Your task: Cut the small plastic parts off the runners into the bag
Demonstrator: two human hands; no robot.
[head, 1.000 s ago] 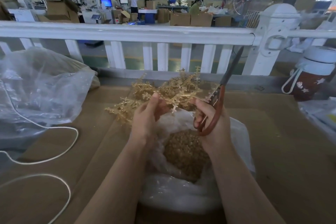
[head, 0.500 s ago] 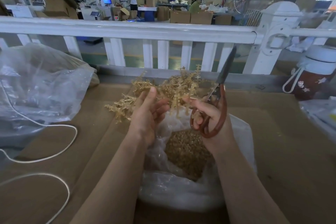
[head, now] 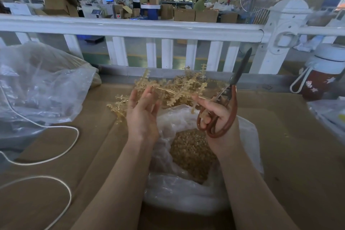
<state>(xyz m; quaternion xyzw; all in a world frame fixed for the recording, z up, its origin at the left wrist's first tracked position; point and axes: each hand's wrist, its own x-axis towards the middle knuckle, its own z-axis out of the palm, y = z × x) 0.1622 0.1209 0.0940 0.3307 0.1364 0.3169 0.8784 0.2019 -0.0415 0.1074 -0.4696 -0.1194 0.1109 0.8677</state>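
Note:
A pile of tan plastic runners (head: pixel 173 87) lies on the cardboard just beyond a clear plastic bag (head: pixel 186 196). The bag is open and holds a heap of small tan cut parts (head: pixel 190 151). My left hand (head: pixel 141 117) hovers over the bag's far edge, its fingers straight and spread, the fingertips against the runners. My right hand (head: pixel 218 112) grips brown-handled scissors (head: pixel 232 115) with the blades shut and pointing up. Its forefinger reaches out to a runner stem that hangs over the bag.
A large crumpled clear bag (head: pixel 41 87) fills the left side, and a white cord (head: pixel 61 155) loops across the cardboard table top (head: pixel 298 155). A white railing (head: pixel 130 28) runs along the far edge. A red bottle with a white lid (head: pixel 321 76) stands at the right.
My left hand has let go of the runner and its fingers have straightened. Both hands have lifted toward the pile, and the scissors now stand more upright.

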